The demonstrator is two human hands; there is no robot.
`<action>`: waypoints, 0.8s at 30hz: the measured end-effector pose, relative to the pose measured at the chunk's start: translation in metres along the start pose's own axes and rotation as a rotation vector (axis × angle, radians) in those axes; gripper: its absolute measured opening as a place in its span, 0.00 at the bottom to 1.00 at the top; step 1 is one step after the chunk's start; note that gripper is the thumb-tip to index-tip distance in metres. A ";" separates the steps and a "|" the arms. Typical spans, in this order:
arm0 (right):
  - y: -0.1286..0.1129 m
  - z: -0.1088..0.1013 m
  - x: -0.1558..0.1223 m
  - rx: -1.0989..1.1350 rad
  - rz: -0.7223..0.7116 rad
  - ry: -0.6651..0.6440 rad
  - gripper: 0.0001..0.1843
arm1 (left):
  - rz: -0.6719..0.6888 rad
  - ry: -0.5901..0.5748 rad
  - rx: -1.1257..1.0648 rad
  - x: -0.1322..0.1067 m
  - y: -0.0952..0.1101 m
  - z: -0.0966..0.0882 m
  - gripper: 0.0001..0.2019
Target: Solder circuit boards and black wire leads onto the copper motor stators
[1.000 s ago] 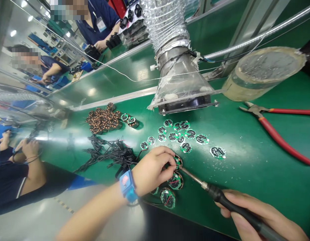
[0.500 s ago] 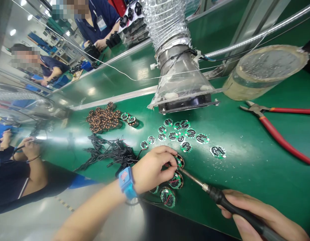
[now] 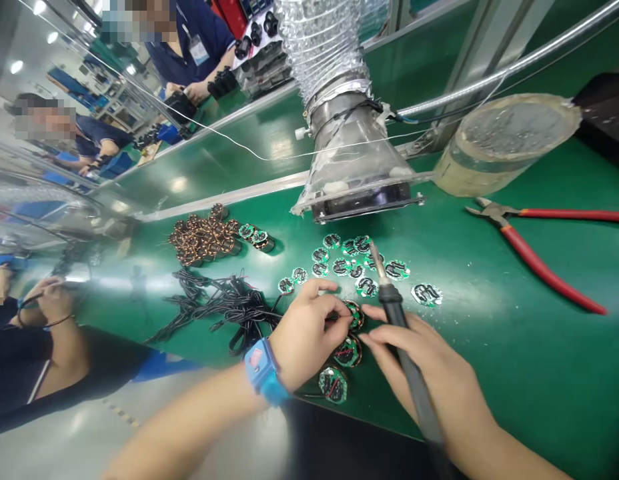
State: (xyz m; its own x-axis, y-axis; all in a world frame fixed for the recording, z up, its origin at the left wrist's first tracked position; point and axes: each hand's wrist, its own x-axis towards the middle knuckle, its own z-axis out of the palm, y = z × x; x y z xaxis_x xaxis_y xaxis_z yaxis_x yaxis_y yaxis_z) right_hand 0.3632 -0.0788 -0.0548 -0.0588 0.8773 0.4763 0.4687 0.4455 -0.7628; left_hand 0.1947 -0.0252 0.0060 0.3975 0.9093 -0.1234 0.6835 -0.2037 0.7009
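Note:
My left hand (image 3: 309, 335), wearing a blue wrist strap (image 3: 263, 371), pinches at the edge of a round green circuit board (image 3: 354, 315). Two more wired round boards (image 3: 347, 351) lie just below it, close to my fingers. My right hand (image 3: 429, 360) grips a black soldering iron (image 3: 399, 327), whose metal tip points upward, clear of the boards. A loose group of unwired round boards (image 3: 342, 267) lies beyond both hands. I cannot tell exactly what my left fingertips hold, as they hide part of that board.
A heap of copper coils (image 3: 204, 237) and a tangle of black wires (image 3: 214, 307) lie left of the boards. Red-handled pliers (image 3: 532, 250), a wide roll (image 3: 507, 143) and a foil fume duct (image 3: 349, 160) sit on the green bench. Co-workers (image 3: 187, 47) work beyond it.
My right hand has swung the soldering iron up and away from the board, moving closer to my left hand. The view has shifted slightly. My left hand stays at the board.

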 end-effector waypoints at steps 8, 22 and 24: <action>0.004 0.016 0.003 -0.062 0.044 0.010 0.08 | 0.002 -0.025 0.045 0.006 0.001 -0.001 0.06; 0.007 0.011 0.006 -0.071 0.035 -0.018 0.14 | 0.180 -0.020 0.240 0.009 -0.001 0.001 0.05; 0.006 0.007 0.004 -0.093 0.034 -0.033 0.15 | 0.175 0.016 0.228 0.007 0.000 0.005 0.05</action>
State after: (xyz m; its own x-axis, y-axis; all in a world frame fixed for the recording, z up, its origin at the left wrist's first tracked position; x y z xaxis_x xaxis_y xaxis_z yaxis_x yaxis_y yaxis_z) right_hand 0.3600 -0.0713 -0.0607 -0.0702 0.8977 0.4351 0.5503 0.3986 -0.7337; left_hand 0.2006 -0.0203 0.0020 0.5133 0.8582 -0.0021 0.7262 -0.4330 0.5340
